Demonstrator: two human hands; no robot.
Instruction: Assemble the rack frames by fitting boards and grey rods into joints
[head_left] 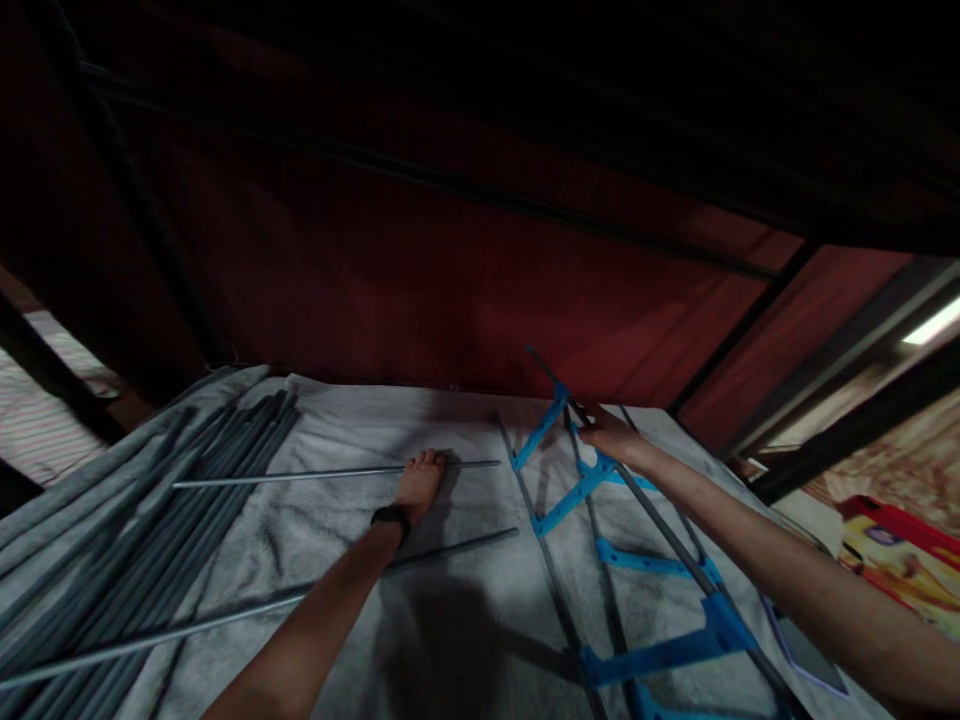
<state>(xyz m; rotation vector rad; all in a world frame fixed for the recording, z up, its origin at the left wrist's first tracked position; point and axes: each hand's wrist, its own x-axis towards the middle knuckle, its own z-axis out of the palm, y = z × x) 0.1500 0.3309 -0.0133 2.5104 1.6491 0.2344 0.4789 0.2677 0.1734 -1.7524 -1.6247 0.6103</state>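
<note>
My left hand [421, 482], with a dark band on its wrist, is closed over a thin grey metal rod [300, 476] that lies across the grey blanket. Another grey rod [225, 624] passes beneath my left forearm. On the right stands a frame of grey rods joined by blue plastic brackets [574, 500]. My right hand [613, 440] is closed around an upper rod of this frame, just above a bracket; its fingertips are partly hidden. A bundle of several loose rods [187, 500] lies on the blanket at the left.
The grey blanket [450, 620] covers the surface beneath everything. Dark red cloth [465, 290] hangs at the back on a dark frame. At the right edge lie a flat phone-like object [810, 655] and a red and yellow printed package [900, 560]. A striped cloth [45, 390] shows at far left.
</note>
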